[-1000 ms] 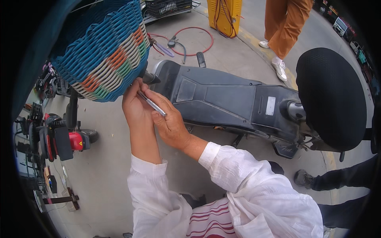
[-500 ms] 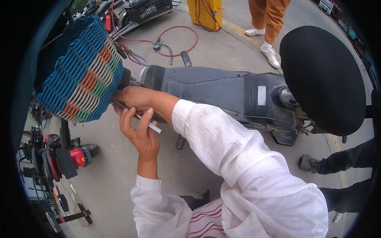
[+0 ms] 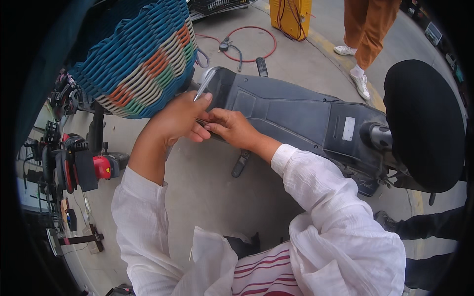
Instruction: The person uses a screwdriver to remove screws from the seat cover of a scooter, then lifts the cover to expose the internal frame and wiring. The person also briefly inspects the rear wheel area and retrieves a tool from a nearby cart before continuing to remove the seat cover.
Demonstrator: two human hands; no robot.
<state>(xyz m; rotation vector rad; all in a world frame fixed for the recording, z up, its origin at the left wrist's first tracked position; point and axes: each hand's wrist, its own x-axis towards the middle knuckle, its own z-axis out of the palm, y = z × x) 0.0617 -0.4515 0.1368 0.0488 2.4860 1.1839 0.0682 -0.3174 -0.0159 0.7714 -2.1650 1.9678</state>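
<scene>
My left hand (image 3: 180, 116) is just below the woven basket (image 3: 148, 69) of blue, orange, cream and green strands. A slim silver rod-like tool (image 3: 201, 89) sticks up past its thumb, and its lower fingers are partly stretched out. My right hand (image 3: 234, 129) meets the left fingertips from the right, thumb and forefinger pinched together. A small dark piece shows between the two hands, too hidden to name. Both hands are beside the front of a grey scooter's footboard (image 3: 286, 108).
The scooter's black-covered seat (image 3: 422, 126) stands at right. Beyond the scooter lie a red hose (image 3: 274, 44) with a gauge and a yellow box (image 3: 291, 19). A person in brown trousers (image 3: 368, 29) stands there; another's dark legs are at lower right. A red-and-black machine (image 3: 101, 167) is at left.
My right hand has drawn back from under the basket and now pinches at the left fingertips. My left hand has risen towards the basket, the silver tool now pointing up. The view has shifted.
</scene>
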